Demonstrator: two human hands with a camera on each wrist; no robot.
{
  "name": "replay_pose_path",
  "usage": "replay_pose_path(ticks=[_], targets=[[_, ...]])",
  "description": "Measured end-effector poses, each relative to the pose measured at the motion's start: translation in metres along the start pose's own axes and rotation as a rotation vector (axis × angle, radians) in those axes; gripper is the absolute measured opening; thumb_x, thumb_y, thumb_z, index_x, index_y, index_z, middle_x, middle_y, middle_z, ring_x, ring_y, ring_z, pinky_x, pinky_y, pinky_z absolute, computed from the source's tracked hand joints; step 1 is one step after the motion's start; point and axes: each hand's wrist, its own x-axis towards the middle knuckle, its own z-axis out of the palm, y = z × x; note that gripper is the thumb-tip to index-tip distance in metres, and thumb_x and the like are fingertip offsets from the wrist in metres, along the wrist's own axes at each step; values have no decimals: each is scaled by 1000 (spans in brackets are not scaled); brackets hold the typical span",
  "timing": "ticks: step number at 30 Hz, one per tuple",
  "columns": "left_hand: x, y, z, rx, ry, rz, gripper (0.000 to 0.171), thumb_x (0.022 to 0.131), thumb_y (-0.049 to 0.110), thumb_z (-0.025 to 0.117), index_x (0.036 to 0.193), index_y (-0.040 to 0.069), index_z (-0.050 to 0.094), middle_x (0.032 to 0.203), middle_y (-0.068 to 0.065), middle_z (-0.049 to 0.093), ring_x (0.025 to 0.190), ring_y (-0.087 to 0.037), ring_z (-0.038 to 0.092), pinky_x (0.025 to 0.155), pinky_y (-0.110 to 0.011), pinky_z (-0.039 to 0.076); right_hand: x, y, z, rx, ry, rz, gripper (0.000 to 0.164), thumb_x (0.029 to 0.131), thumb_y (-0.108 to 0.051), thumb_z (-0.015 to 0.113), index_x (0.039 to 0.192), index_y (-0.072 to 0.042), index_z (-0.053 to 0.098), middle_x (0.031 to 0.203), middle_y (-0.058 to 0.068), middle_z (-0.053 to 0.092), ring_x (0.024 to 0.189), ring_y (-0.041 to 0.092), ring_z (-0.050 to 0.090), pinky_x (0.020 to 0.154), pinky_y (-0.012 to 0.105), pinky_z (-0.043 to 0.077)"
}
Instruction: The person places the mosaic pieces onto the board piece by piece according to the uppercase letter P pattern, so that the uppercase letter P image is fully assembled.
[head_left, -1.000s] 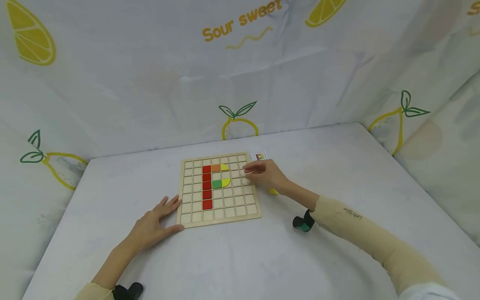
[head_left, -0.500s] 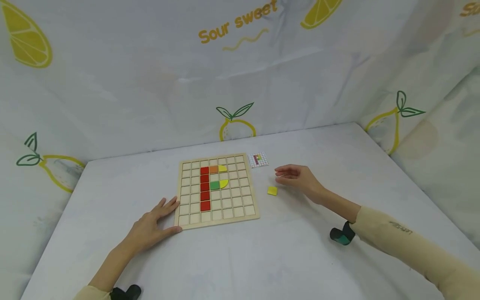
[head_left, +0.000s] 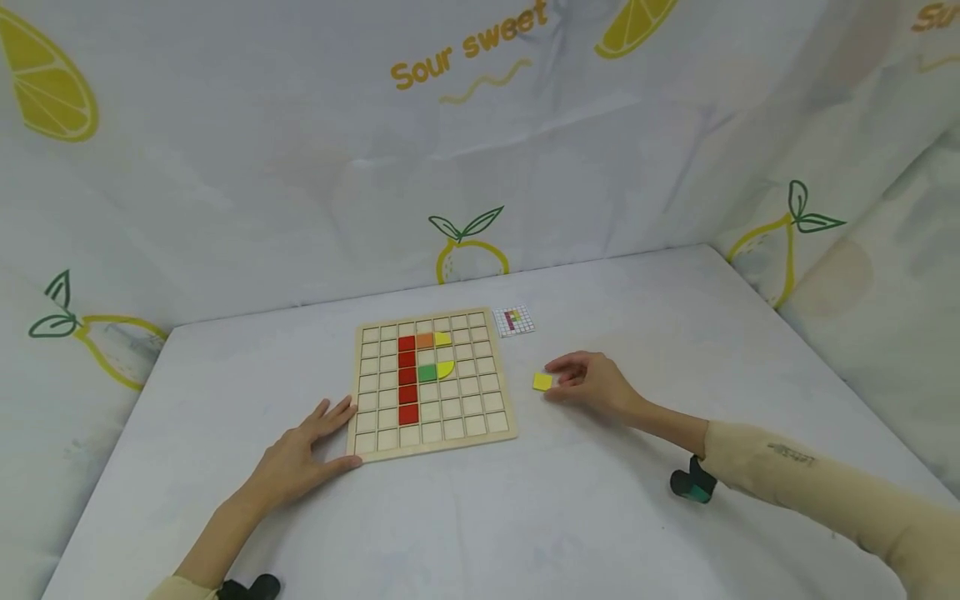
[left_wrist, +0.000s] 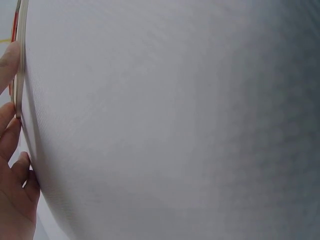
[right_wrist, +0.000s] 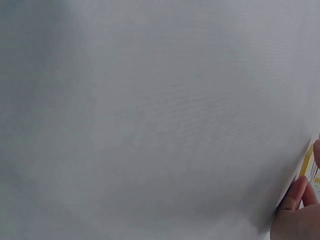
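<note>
A wooden grid board lies flat on the table. Set into it are a column of several red square tiles, an orange square tile, a green square tile and two yellow quarter-round tiles. Along the board's left edge, my left hand rests with fingers spread, fingertips and thumb at the rim. Right of the board is a yellow square tile. My right hand pinches its near and far edges between thumb and finger; the right wrist view shows the tile edge-on between them.
A small pattern card with a printed coloured grid lies by the board's upper right corner. White cloth covers the table, and a lemon-printed curtain hangs behind it. Dark wrist-camera mounts stick out below the forearms.
My right hand has drawn back from the board's right edge, moved right, then come down to the yellow square tile with its fingers closing about it. My left hand stays at the board's edge.
</note>
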Motion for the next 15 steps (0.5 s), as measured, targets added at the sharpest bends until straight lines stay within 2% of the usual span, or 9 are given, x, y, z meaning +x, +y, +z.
replay_pose_path(ticks=[3, 6, 15], targets=[[-1, 0, 0, 0, 5, 5, 78, 77, 51, 74, 143, 17, 48, 150, -11, 38, 134, -45, 35, 88, -71, 38, 2, -2, 2, -61, 14, -28, 36, 75, -10, 82, 106, 3, 69, 89, 8, 66, 76, 16, 56, 69, 18, 48], [-1, 0, 0, 0, 8, 7, 78, 77, 51, 75, 143, 17, 48, 150, -13, 37, 133, -46, 36, 87, -71, 38, 3, -1, 3, -77, 20, -44, 33, 74, -6, 81, 104, 3, 70, 86, 8, 65, 75, 17, 55, 68, 18, 47], [-1, 1, -1, 0, 6, 6, 78, 77, 51, 74, 143, 17, 48, 150, -9, 38, 134, -45, 34, 87, -71, 38, 8, 0, -3, -96, -49, -115, 27, 81, -4, 76, 105, 3, 69, 94, 9, 67, 75, 16, 57, 67, 19, 49]])
